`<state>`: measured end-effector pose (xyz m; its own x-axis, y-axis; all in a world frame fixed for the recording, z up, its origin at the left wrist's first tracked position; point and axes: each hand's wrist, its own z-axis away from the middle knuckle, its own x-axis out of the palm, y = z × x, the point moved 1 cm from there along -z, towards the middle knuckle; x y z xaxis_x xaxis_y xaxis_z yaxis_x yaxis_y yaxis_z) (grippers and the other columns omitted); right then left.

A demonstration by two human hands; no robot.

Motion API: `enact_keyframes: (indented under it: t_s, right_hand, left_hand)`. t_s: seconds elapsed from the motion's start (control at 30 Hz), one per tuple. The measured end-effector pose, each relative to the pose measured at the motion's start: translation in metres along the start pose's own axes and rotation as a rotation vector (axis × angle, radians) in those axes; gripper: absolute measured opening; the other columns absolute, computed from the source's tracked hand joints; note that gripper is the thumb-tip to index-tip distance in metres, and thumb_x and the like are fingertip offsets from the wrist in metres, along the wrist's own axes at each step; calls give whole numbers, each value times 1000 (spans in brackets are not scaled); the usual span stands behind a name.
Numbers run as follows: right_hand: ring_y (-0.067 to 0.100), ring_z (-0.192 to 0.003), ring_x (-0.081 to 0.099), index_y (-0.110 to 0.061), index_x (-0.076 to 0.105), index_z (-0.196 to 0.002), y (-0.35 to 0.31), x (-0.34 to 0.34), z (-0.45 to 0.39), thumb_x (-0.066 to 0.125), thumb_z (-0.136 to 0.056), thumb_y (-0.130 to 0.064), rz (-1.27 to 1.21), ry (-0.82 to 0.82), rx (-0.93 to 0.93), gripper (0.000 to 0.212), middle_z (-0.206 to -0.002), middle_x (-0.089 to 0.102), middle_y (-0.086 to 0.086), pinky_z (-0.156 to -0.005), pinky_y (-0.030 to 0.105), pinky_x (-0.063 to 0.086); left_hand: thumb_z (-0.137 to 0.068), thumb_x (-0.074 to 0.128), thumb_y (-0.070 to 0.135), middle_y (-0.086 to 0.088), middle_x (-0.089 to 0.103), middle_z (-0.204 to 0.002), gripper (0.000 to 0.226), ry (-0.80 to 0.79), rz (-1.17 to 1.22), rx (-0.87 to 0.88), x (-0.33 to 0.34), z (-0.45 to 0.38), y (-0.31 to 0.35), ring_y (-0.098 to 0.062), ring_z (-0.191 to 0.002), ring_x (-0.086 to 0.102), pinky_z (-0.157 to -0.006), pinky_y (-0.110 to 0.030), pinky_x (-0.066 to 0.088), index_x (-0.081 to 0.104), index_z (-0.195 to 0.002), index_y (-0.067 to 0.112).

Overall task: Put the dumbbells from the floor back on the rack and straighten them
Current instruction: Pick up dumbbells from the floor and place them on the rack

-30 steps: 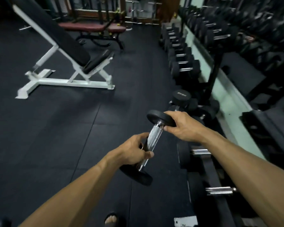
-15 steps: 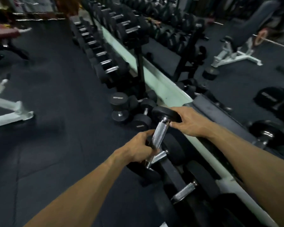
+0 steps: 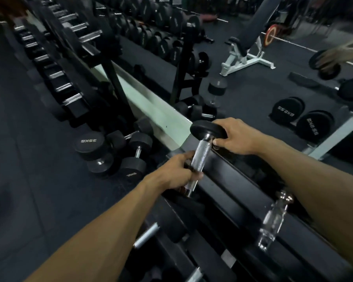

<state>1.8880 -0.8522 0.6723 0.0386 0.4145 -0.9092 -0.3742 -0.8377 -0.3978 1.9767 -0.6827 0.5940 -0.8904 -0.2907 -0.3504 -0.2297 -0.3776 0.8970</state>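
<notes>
Your left hand (image 3: 176,171) grips the dumbbell (image 3: 201,157) handle; your right hand (image 3: 235,137) clasps its top head, above the rack (image 3: 232,180).

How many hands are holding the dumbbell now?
2. The left hand grips the metal handle of the dumbbell; the right hand holds its upper black end.

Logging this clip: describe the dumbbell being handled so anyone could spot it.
Find the black rack along the mirrored wall. Above its top rail, the dumbbell is held by the left hand on its knurled chrome handle and the right hand on its upper head.
</notes>
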Motion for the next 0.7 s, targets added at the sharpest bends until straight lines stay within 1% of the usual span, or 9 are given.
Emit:
enact_keyframes:
  t_s: [0.07,0.13,0.23,0.33,0.43,0.47,0.53,0.6,0.7]
  right_hand:
    - [18,-82,67,-18,63,-106,15,2,-13,66,-88,-10,-14,3,43,19,-90,68,2,-77,35,53]
    - [20,-85,66,-20,59,-104,28,10,-22,65,-90,-11,-22,5,90,19,-92,68,2,-78,34,52]
    - [19,-86,65,-23,55,-110,47,24,-27,64,-92,-13,-67,18,169,23,-95,66,0,-79,33,51]
    - [17,-84,65,-25,54,-110,55,29,-27,64,-92,-17,-85,24,194,22,-90,64,-3,-78,35,52]
    - [17,-83,64,-24,54,-110,50,28,-28,63,-93,-18,-80,29,201,20,-89,64,-3,-75,33,49]
    - [17,-82,64,-23,54,-110,48,27,-28,63,-93,-18,-84,35,211,20,-89,64,-2,-75,33,50]
    - [17,-81,65,-23,56,-110,44,27,-26,61,-94,-20,-102,64,223,17,-88,65,-1,-74,34,52]
    - [18,-82,66,-23,58,-109,40,29,-24,59,-96,-22,-128,108,220,14,-88,67,0,-72,33,52]
    - [20,-83,63,-21,60,-109,37,38,-21,57,-97,-23,-157,196,254,13,-90,67,1,-71,32,46]
  left_hand:
    - [-86,68,12,2,62,-77,50,-1,-84,17,0,-19,5,-8,-63,56,-64,-24,49,52,-130,29]
    - [-86,66,12,-4,65,-95,47,16,-173,22,4,-33,3,-14,-77,60,-71,-27,51,51,-130,20]
    - [-87,65,21,3,63,-106,51,36,-297,26,7,-47,-2,-17,-96,61,-81,-25,45,49,-135,24]
    - [-84,69,27,6,65,-105,52,62,-331,14,3,-49,-1,-16,-92,60,-85,-29,48,52,-133,26]
    - [-79,72,38,15,64,-93,40,225,-323,-26,2,-38,-6,-12,-94,63,-88,-34,53,63,-118,30]
    - [-78,72,42,14,66,-93,35,295,-280,-40,2,-33,-9,-11,-94,65,-86,-33,53,65,-111,29]
    - [-77,72,43,13,67,-98,33,418,-169,-38,5,-17,-17,-7,-94,63,-79,-19,49,65,-104,26]
    - [-72,77,44,13,58,-111,50,494,-141,-12,11,2,-25,-2,-99,55,-77,-7,37,59,-117,28]
    - [-61,85,48,10,37,-136,95,503,-59,-67,27,28,-36,-3,-116,40,-93,-16,33,35,-139,32]
